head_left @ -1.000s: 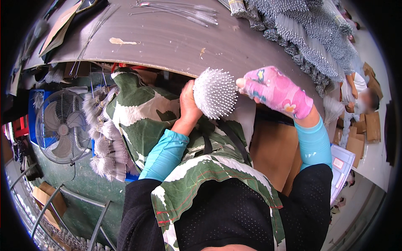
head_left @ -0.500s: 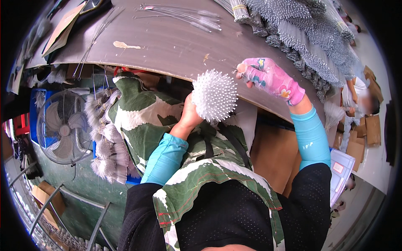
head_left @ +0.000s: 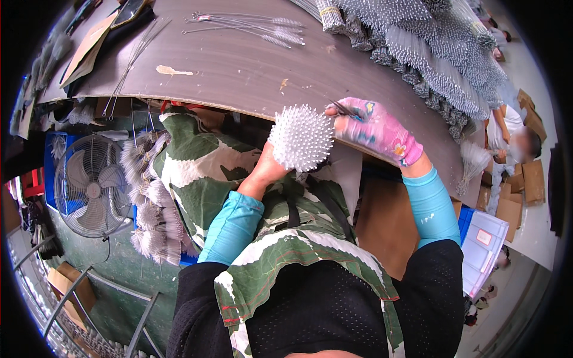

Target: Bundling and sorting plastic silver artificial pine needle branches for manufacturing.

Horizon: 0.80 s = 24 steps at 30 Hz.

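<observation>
In front of my body, my left hand (head_left: 271,166) is closed around a bundle of thin tube brushes (head_left: 301,138), whose many white tips face up in a round head. My right hand (head_left: 371,126), in a pink flowered glove with some fingertips bare, grips a thin dark pointed tool (head_left: 339,106). That tool looks like tweezers, though the glove hides most of it. It is just to the right of the bundle, above the table edge. Several loose wire-handled brushes (head_left: 253,28) lie on the far part of the brown table (head_left: 230,71).
Piles of bundled brushes (head_left: 418,48) cover the table's far right. A fan (head_left: 94,190) and hanging brush bundles (head_left: 154,230) are at the left. A plastic crate (head_left: 482,247) is at my right, a cardboard box (head_left: 388,221) under the table. Another person (head_left: 504,128) sits beyond.
My right hand has moved down and left, closer to the bundle, and the dark tool now shows beyond its fingers. The bundle in my left hand has shifted slightly.
</observation>
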Motion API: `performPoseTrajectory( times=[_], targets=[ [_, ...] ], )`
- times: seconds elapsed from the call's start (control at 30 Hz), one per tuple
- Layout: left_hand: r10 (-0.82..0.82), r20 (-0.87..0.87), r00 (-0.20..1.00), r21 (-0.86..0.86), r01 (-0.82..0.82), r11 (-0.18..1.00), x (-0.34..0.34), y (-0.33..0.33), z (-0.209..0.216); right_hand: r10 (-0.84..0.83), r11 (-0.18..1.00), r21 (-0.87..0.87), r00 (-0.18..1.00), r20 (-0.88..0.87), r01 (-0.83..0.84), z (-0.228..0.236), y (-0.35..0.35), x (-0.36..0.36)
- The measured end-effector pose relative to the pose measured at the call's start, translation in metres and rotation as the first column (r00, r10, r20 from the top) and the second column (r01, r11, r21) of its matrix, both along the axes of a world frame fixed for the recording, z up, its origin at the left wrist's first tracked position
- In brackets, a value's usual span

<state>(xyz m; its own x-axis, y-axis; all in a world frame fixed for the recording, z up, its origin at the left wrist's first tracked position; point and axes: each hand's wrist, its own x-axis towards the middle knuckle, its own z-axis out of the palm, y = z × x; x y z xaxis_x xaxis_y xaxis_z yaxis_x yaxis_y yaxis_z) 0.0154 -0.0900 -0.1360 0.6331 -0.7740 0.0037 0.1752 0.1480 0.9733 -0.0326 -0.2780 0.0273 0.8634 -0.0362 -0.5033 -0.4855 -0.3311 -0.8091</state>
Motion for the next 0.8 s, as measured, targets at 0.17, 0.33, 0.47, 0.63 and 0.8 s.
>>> performPoseTrajectory(
  times=[0.17,0.33,0.47,0.63,0.8],
  targets=[
    [0.001,0.274,0.962,0.031,-0.009,0.999,-0.003,0.0,-0.016,0.109,0.979,0.165,0.991,0.073,-0.12,-0.015,0.012,-0.005],
    [-0.074,0.456,0.887,0.106,0.028,0.994,-0.003,0.003,-0.014,-0.002,0.997,0.071,0.949,0.317,-0.021,-0.047,0.029,-0.022],
    [-0.193,0.252,0.948,0.142,0.161,0.977,-0.005,0.007,0.0,-0.282,0.939,0.293,0.891,0.356,0.18,-0.061,0.05,-0.035],
    [0.068,0.296,0.953,0.109,-0.104,0.989,-0.023,0.003,0.0,-0.368,0.93,0.183,0.81,0.456,0.32,-0.077,0.066,-0.045],
    [0.262,0.197,0.945,0.022,-0.271,0.962,-0.034,-0.002,0.003,-0.517,0.856,0.274,0.699,0.494,0.439,-0.079,0.085,-0.047]
  ],
)
